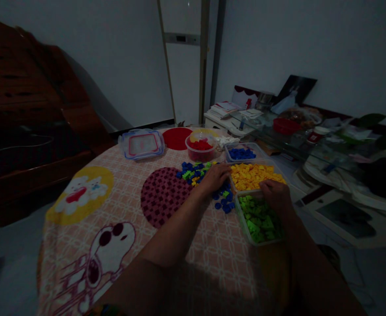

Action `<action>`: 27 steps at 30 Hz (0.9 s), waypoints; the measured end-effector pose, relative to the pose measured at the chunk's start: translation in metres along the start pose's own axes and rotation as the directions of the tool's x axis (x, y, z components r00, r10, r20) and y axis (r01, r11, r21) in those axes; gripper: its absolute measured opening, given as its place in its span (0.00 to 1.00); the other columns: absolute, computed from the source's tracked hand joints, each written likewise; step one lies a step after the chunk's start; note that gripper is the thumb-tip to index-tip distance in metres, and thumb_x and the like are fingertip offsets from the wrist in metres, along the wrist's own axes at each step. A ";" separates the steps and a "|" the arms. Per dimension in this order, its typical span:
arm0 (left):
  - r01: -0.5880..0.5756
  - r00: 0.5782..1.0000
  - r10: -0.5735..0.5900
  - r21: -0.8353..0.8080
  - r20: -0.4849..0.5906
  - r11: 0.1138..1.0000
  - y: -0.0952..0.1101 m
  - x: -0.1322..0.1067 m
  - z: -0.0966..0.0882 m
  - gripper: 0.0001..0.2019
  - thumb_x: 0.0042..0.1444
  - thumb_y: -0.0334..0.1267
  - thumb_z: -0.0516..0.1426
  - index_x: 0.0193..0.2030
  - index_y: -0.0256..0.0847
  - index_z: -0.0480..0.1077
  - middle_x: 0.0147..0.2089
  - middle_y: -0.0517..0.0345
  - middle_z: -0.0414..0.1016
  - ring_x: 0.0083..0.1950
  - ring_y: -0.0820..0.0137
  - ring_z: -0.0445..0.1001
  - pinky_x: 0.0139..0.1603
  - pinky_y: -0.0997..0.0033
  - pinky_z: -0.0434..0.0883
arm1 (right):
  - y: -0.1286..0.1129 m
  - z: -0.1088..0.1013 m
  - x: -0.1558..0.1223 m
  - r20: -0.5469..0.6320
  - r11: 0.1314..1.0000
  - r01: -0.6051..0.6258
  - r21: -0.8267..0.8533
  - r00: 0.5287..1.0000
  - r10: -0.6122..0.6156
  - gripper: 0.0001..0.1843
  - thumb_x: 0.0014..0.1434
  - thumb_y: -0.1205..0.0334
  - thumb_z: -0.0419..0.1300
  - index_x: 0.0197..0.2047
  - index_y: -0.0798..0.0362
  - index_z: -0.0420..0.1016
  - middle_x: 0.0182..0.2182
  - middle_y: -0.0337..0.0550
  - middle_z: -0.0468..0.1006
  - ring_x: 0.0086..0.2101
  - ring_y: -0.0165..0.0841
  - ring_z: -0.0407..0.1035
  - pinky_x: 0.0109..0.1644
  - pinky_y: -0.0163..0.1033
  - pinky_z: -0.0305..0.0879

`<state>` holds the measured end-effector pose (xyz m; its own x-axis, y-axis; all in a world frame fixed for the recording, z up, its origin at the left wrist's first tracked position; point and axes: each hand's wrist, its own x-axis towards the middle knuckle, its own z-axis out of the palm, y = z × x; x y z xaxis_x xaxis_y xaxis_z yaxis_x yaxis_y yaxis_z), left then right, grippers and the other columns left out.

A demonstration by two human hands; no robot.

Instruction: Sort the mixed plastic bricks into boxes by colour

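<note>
My left hand (pixel 216 177) is at the left edge of the clear box of yellow toy bricks (pixel 250 177), fingers curled in near its rim. Whatever they may hold is too dark to make out. Over the border between the yellow bricks and a box of green toy bricks (pixel 257 221) is my right hand (pixel 276 193). Its fingers are drawn together, and anything between them is hidden. Mixed loose bricks (pixel 191 172), mostly blue and green, lie beyond my left forearm. More loose blue bricks (pixel 226 204) sit between that hand and the green box.
Behind the yellow box stands a box of blue bricks (pixel 241 153). A round tub (pixel 200 152) holds red pieces. Clear lids (pixel 143 145) rest at the far left of the cloth-covered table (pixel 212 267). To the right is a cluttered glass table (pixel 278 136).
</note>
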<state>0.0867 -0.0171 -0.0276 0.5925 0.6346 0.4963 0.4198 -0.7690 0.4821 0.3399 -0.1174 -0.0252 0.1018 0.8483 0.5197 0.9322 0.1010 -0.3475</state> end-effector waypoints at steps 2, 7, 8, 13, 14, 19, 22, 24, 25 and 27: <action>0.011 1.000 -0.011 -0.001 0.012 1.000 -0.002 -0.001 -0.001 0.13 0.64 0.33 0.54 0.53 0.38 0.75 0.59 0.45 0.76 0.62 0.60 0.73 0.65 0.53 0.69 | 0.001 0.000 0.000 0.003 1.000 -0.005 -0.009 1.000 0.005 0.16 0.59 0.57 0.53 0.26 0.50 0.78 0.27 0.47 0.81 0.31 0.38 0.74 0.36 0.40 0.66; 0.021 1.000 -0.022 -0.039 -0.010 0.999 0.000 -0.002 -0.001 0.13 0.62 0.32 0.56 0.53 0.37 0.74 0.58 0.44 0.76 0.61 0.60 0.72 0.64 0.54 0.69 | -0.002 0.000 0.000 0.001 0.992 0.127 -0.003 0.992 -0.127 0.16 0.62 0.57 0.53 0.36 0.52 0.81 0.35 0.50 0.84 0.38 0.42 0.76 0.45 0.45 0.71; 0.019 1.000 -0.020 -0.049 -0.010 0.999 0.001 -0.002 0.000 0.13 0.62 0.32 0.57 0.52 0.37 0.74 0.57 0.45 0.76 0.61 0.60 0.73 0.64 0.55 0.69 | -0.005 0.001 0.001 0.005 0.983 0.181 -0.001 0.983 -0.181 0.17 0.64 0.57 0.52 0.40 0.53 0.82 0.38 0.52 0.84 0.41 0.43 0.76 0.49 0.48 0.71; 0.009 1.000 -0.010 -0.072 -0.015 0.997 0.001 -0.002 0.002 0.11 0.62 0.34 0.56 0.50 0.40 0.73 0.55 0.48 0.76 0.58 0.61 0.73 0.62 0.56 0.69 | -0.023 0.013 0.011 0.148 0.923 0.384 0.029 0.911 -0.384 0.23 0.68 0.59 0.47 0.56 0.53 0.77 0.60 0.56 0.74 0.58 0.46 0.68 0.63 0.56 0.63; 0.010 1.000 -0.011 -0.073 -0.016 0.997 0.000 -0.002 0.002 0.11 0.62 0.34 0.56 0.50 0.39 0.73 0.55 0.48 0.76 0.58 0.61 0.73 0.62 0.56 0.69 | -0.027 0.017 0.014 0.185 0.916 0.401 0.035 0.898 -0.400 0.23 0.69 0.59 0.46 0.58 0.53 0.77 0.63 0.56 0.70 0.60 0.47 0.66 0.64 0.57 0.62; -0.008 1.000 0.007 -0.083 -0.017 0.997 -0.002 -0.002 0.004 0.11 0.61 0.31 0.56 0.49 0.40 0.72 0.52 0.49 0.76 0.57 0.62 0.73 0.61 0.56 0.70 | -0.036 0.035 0.031 0.341 0.895 0.442 0.053 0.835 -0.432 0.23 0.67 0.59 0.50 0.58 0.55 0.76 0.65 0.58 0.67 0.63 0.49 0.63 0.66 0.59 0.60; -0.003 1.000 0.002 -0.077 -0.012 0.997 -0.003 -0.003 0.005 0.11 0.60 0.30 0.56 0.49 0.40 0.71 0.53 0.48 0.76 0.57 0.62 0.73 0.61 0.56 0.70 | -0.034 0.041 0.035 0.332 0.906 0.419 0.055 0.848 -0.412 0.20 0.66 0.59 0.51 0.53 0.54 0.79 0.62 0.56 0.72 0.61 0.47 0.65 0.65 0.58 0.60; 0.009 1.000 -0.010 -0.071 -0.006 0.997 -0.003 -0.003 0.005 0.11 0.60 0.30 0.56 0.50 0.39 0.70 0.53 0.47 0.75 0.56 0.61 0.73 0.61 0.56 0.69 | -0.029 0.041 0.035 0.302 0.913 0.404 0.060 0.864 -0.403 0.18 0.66 0.59 0.51 0.50 0.53 0.80 0.59 0.55 0.74 0.59 0.46 0.67 0.66 0.58 0.59; 0.012 1.000 -0.012 -0.069 -0.002 0.998 -0.003 -0.003 0.005 0.12 0.60 0.30 0.56 0.50 0.39 0.70 0.54 0.47 0.75 0.57 0.61 0.73 0.62 0.56 0.69 | -0.027 0.040 0.035 0.288 0.916 0.397 0.058 0.872 -0.396 0.18 0.66 0.59 0.50 0.49 0.52 0.80 0.58 0.54 0.75 0.58 0.46 0.68 0.66 0.58 0.59; 0.011 1.000 -0.011 -0.067 0.002 0.998 -0.003 -0.003 0.005 0.12 0.59 0.29 0.56 0.50 0.39 0.71 0.54 0.48 0.75 0.57 0.61 0.72 0.62 0.55 0.69 | -0.020 0.036 0.035 0.263 0.926 0.376 0.045 0.890 -0.374 0.18 0.66 0.58 0.51 0.48 0.53 0.80 0.57 0.54 0.76 0.58 0.46 0.68 0.66 0.58 0.59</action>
<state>0.0875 -0.0173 -0.0339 0.5894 0.6425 0.4897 0.3788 -0.7552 0.5350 0.3124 -0.0706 -0.0284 -0.3491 0.8534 0.3870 0.8855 0.4356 -0.1617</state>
